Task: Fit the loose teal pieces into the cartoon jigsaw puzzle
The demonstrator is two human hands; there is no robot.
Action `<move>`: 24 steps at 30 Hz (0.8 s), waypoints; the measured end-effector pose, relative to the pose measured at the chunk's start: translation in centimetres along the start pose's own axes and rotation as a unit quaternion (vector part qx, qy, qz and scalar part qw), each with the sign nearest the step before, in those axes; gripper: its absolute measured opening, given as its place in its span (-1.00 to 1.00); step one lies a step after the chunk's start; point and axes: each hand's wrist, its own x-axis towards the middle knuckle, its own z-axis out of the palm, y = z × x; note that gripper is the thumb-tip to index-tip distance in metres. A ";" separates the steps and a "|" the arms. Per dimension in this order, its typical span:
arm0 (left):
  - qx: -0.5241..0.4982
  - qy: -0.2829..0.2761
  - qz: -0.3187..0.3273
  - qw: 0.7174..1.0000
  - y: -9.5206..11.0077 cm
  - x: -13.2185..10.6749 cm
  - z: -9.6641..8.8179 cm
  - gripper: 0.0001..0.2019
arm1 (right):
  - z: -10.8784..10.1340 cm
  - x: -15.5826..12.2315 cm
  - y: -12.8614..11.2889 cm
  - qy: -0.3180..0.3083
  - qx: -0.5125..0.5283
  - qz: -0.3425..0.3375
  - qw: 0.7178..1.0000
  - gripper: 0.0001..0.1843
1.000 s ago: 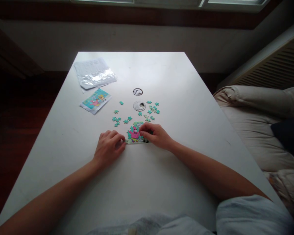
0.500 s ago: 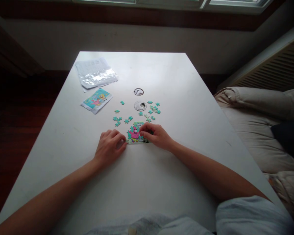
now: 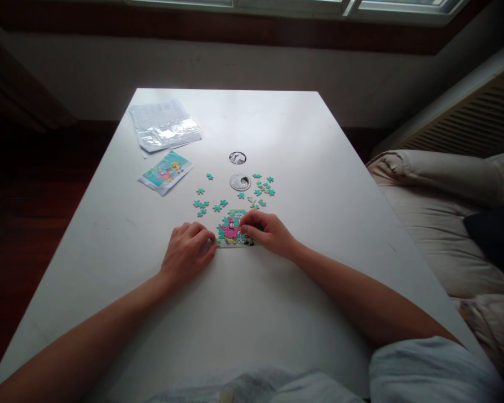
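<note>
A partly assembled jigsaw puzzle (image 3: 231, 230) lies on the white table, showing a pink starfish figure and a pale figure beside it. My left hand (image 3: 188, 246) rests at its lower left corner, fingers curled, with the thumb and forefinger closed on the edge. Over the puzzle's right side, my right hand (image 3: 269, 230) pinches a tiny puzzle piece, mostly hidden by the fingertips. That hand also covers the right part of the puzzle. Loose green puzzle pieces (image 3: 217, 208) are scattered beyond the puzzle on the left, and more pieces (image 3: 264, 187) sit on the right.
A picture card (image 3: 166, 172) with cartoon figures lies at the left, below papers and a clear plastic sleeve (image 3: 166, 126). Behind the pieces are a round hole (image 3: 237, 158) in the tabletop and a round grey cap (image 3: 239, 182). A beige sofa (image 3: 420, 224) stands to the right.
Both hands stay almost in place. My right fingertips have shifted very slightly over the puzzle, and a bit more of the pale figure shows. The loose pieces have not moved.
</note>
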 end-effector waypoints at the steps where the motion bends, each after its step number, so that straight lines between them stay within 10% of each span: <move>1: 0.000 0.001 0.000 1.000 0.0 0.0 0.0 -0.92 | 0.0 0.0 0.0 0.000 0.002 0.000 1.000 -0.80; 24: 0.002 0.004 0.008 1.000 -0.1 0.0 -0.2 -0.93 | 0.1 0.1 0.2 -0.003 0.009 0.001 1.000 -0.80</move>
